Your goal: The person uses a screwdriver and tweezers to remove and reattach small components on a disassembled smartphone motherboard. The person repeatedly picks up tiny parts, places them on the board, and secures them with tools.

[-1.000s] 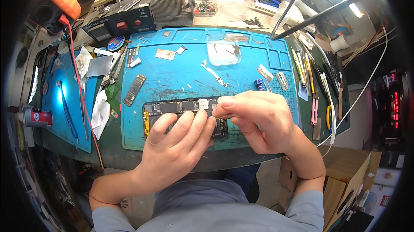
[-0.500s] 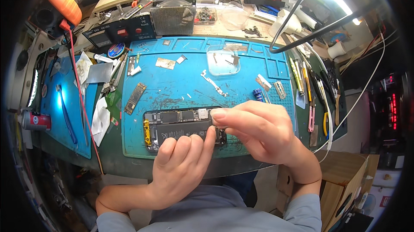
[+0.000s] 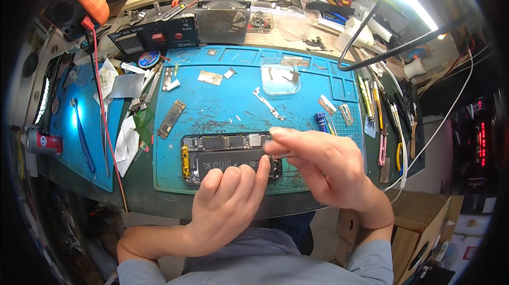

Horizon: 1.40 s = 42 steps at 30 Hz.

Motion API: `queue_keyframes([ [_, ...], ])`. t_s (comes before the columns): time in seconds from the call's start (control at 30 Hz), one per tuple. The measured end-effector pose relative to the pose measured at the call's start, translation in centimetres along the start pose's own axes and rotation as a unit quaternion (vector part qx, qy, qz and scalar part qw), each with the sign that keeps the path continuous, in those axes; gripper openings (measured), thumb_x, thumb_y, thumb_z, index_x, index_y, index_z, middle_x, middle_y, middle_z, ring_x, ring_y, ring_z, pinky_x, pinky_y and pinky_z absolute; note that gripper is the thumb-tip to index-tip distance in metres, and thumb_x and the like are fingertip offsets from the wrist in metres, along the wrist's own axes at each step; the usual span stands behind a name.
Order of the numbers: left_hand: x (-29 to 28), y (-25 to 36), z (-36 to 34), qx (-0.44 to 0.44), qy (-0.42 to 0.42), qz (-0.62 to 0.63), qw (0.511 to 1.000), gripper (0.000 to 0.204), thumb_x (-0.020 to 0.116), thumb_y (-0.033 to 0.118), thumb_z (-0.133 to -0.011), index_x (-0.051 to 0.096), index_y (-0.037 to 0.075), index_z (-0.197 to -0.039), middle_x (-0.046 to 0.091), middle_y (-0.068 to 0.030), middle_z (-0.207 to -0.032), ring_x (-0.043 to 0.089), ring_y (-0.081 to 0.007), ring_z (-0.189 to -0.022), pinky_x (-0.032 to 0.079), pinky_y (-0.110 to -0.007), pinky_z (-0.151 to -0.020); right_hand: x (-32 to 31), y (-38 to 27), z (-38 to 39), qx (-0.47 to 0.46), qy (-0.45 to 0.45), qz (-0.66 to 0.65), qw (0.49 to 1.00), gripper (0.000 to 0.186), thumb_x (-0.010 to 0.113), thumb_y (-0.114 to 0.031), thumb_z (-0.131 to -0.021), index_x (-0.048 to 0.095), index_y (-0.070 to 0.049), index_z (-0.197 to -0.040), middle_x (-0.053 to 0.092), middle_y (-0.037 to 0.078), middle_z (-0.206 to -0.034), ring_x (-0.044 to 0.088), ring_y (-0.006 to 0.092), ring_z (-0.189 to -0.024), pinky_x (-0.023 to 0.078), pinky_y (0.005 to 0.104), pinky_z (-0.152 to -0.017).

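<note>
An opened smartphone [image 3: 220, 160] lies lengthwise on the blue work mat, its black battery and circuit parts showing. A yellow strip [image 3: 185, 161] runs along its left end. My left hand [image 3: 225, 208] rests at the phone's near edge, fingers bent, with the index fingertip pressed on its right part; the thumb is hidden. Over the phone's right end, my right hand [image 3: 328, 166] has thumb and index finger pinched together. Something small and shiny shows under those fingertips, too blurred to name.
The work mat [image 3: 212, 99] bears a loose circuit board [image 3: 172, 119], a white-silver bracket [image 3: 268, 104], a clear plastic box [image 3: 281, 77] and a blue cylinder [image 3: 321, 122]. Pliers and tweezers [image 3: 396, 131] lie at the right. A can [image 3: 43, 142] stands far left; a red cable [image 3: 101, 99] crosses there.
The view has shifted slightly, so the bench sits a little further right. Both hands stay at the phone; the right fingertips have tilted a little, and the pinch remains closed.
</note>
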State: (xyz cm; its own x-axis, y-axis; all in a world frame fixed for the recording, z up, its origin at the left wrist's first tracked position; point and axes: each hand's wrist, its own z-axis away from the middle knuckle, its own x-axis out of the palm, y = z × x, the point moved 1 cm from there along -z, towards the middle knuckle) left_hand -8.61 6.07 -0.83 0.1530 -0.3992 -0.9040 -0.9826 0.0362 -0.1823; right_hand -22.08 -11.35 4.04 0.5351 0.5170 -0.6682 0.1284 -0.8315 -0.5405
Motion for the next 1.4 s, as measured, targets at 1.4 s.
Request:
queue_keyframes([
  [1.4,0.6,-0.1,0.7,-0.058,0.052,0.089,0.993,0.037,0.073,0.027,-0.095,0.077,0.010,-0.128,0.060,0.0019,-0.099,0.056,-0.0151,-0.094,0.038,-0.037,-0.094,0.0,-0.7,-0.2,0.027,0.006,0.012,1.000,0.054,0.075,0.009,-0.093,0.060,0.009,-0.144,0.079,0.021,-0.115,0.081,0.0273,-0.093,0.066,0.0355,-0.078],
])
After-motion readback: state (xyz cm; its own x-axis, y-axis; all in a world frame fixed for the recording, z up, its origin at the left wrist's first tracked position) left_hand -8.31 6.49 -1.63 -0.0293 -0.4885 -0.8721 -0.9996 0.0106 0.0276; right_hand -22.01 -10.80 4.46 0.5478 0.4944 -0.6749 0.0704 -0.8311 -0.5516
